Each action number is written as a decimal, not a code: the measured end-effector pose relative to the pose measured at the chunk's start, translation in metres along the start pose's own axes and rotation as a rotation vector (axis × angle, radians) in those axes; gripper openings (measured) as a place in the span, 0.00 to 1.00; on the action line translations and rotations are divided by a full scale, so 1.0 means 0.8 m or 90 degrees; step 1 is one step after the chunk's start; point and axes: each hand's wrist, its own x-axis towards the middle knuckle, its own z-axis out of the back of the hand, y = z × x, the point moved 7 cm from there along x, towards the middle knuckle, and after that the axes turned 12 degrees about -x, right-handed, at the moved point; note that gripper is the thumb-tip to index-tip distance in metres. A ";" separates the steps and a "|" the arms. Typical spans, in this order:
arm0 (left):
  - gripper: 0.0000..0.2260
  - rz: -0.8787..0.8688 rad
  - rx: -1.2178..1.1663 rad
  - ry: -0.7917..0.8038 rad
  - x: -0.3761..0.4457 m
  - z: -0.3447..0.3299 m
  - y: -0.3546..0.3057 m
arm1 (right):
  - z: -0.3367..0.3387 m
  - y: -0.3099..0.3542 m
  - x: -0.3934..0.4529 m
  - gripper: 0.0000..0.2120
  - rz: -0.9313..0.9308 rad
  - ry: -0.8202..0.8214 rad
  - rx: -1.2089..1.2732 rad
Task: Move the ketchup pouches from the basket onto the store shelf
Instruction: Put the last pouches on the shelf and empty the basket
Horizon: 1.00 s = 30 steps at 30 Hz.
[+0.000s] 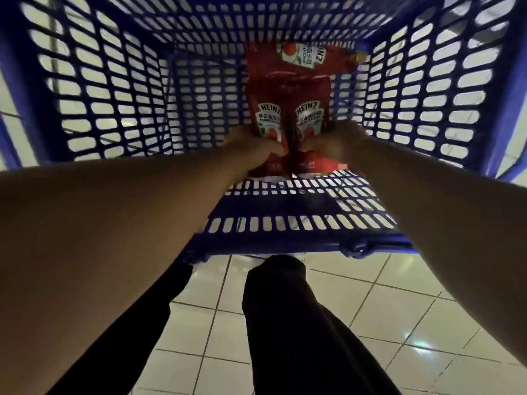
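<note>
Left hand (251, 148) and right hand (330, 145) each gripping a glossy red ketchup pouch (266, 115), blue lattice basket (119, 89)

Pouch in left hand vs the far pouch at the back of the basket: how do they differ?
The left-hand pouch is gripped at its near end by the left hand; the far pouch lies untouched. The left-hand pouch's label reads right way up from the camera; the far pouch's label reads upside down. The left-hand pouch sits beside the pouch held by the right hand; the far pouch lies beyond both. Shared: red Heinz pouches inside the blue basket.
</note>
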 end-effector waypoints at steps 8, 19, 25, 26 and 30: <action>0.25 0.162 -0.032 0.137 -0.175 0.089 -0.019 | 0.009 0.039 -0.200 0.03 -0.028 0.244 0.419; 0.22 -0.135 -0.076 0.133 -0.493 0.233 -0.178 | 0.133 0.166 -0.523 0.17 0.206 0.057 0.452; 0.22 -0.332 -0.111 0.214 -0.693 0.319 -0.273 | 0.209 0.221 -0.744 0.14 0.353 -0.098 0.502; 0.21 -0.348 -0.110 0.228 -0.719 0.335 -0.280 | 0.211 0.233 -0.778 0.14 0.364 -0.106 0.518; 0.25 -0.395 -0.107 0.234 -0.782 0.381 -0.318 | 0.212 0.258 -0.864 0.31 0.341 -0.175 0.571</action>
